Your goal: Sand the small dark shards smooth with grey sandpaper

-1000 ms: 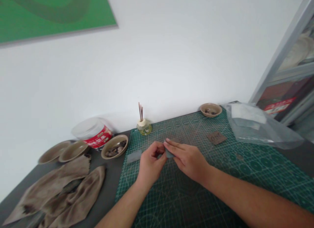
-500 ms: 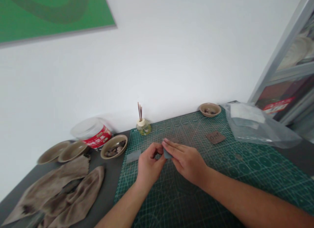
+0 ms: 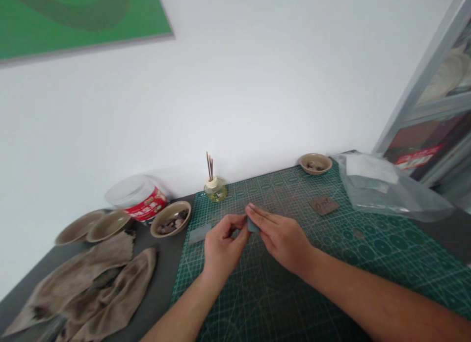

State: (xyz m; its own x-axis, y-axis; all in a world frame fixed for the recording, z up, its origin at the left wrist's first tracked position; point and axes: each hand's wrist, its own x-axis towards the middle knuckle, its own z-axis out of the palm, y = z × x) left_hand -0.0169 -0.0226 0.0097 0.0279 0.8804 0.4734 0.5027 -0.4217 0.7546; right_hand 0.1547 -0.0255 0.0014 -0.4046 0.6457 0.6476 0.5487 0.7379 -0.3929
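Observation:
Above the green cutting mat (image 3: 294,253), my two hands meet. My right hand (image 3: 283,239) has its fingers pressed together over a small blue-grey piece of sandpaper (image 3: 252,226), folded at the fingertips. My left hand (image 3: 223,244) pinches with thumb and curled forefinger right against it; what lies between those fingers is too small and covered to make out. Left of my left hand, a flat grey sheet of sandpaper (image 3: 199,233) lies on the mat. A brown square (image 3: 324,204) with handwritten digits lies to the right.
Bowls of small stones stand at left (image 3: 172,219) and at back right (image 3: 315,164). A reed diffuser (image 3: 215,189) is near the wall. At left are a red-labelled tub (image 3: 147,204), stacked-looking brown bowls (image 3: 110,225) and a brown cloth (image 3: 121,298). A plastic bag (image 3: 390,190) lies right.
My right fingertips have shifted slightly up and to the right with the sandpaper. My left hand has moved a little to the left, still touching it.

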